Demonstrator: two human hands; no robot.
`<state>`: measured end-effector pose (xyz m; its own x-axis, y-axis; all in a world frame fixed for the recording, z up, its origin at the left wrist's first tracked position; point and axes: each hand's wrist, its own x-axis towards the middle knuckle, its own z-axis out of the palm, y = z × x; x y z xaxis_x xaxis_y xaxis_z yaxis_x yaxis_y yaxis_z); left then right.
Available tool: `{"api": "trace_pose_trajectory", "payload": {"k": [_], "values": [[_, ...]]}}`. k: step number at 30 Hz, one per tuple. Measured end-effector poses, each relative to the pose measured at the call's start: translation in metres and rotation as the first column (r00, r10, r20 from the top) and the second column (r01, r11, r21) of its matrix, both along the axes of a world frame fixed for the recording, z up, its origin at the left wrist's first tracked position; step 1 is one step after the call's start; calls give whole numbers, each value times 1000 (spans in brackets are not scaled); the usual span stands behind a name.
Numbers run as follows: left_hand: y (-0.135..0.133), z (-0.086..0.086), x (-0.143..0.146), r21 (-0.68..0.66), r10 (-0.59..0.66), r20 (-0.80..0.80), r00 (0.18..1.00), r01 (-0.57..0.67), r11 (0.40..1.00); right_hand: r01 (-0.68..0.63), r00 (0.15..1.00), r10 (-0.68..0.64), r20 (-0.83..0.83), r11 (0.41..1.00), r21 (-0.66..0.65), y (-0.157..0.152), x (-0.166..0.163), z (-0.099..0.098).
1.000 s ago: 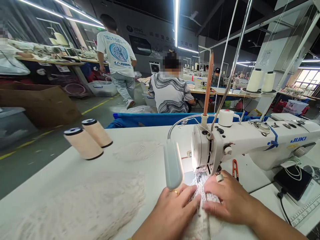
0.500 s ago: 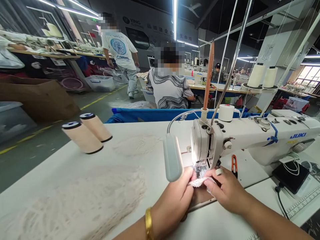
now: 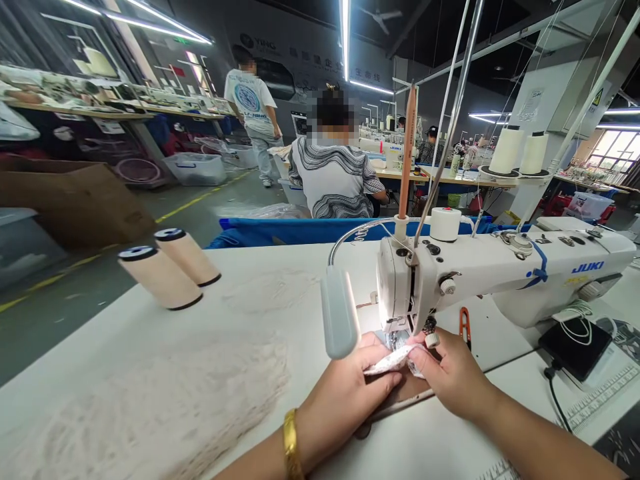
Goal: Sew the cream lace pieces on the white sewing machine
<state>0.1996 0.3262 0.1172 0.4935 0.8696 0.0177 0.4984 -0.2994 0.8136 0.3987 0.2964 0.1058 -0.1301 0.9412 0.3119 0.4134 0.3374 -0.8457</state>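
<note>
A small piece of white patterned cloth (image 3: 393, 361) lies at the needle area of a white sewing machine (image 3: 480, 267). My left hand (image 3: 345, 387), with a gold bangle at its wrist, holds the cloth's left end, its thumb stretched out below. Pinched between the thumb and fingers of my right hand (image 3: 453, 373) is the right end, just below the presser area. The presser foot and needle are partly hidden by the fingers and glare. A grey lamp (image 3: 339, 313) on a bendable arm shines on the cloth from the left.
Two beige thread cones (image 3: 161, 279) lie tilted at the table's left. Orange-handled snips (image 3: 465, 325) rest behind my right hand. A black device (image 3: 575, 348) with cables sits at right. A pale lace-like area (image 3: 200, 400) spreads over the table's left. A seated person (image 3: 335, 173) works ahead.
My left hand has shifted left, and its thumb now reaches out under the cloth. The cloth looks flatter and stretched further left. The walking person has moved farther off; the view has shifted slightly.
</note>
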Motion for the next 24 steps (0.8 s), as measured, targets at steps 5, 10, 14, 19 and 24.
{"api": "trace_pose_trajectory", "payload": {"k": [5, 10, 14, 19, 24], "values": [[-2, 3, -2, 26, -25, 35, 999, 24, 999, -43, 994, 33, 100, 995, 95, -1, 3, 5], [-14, -2, -12, 405, -231, -61, 971, 236, 883, -350, 853, 211, 478, 910, 223, -2, 13, 14], [-25, -7, -17, 623, -245, -185, 952, 306, 720, -466, 701, 255, 666, 871, 157, -3, 18, 16], [-25, -9, -15, 672, -232, -213, 949, 315, 670, -452, 690, 217, 690, 874, 178, -4, 16, 14], [-19, -10, -14, 672, -193, -192, 962, 273, 688, -411, 701, 151, 697, 884, 222, -2, 16, 9]]}}
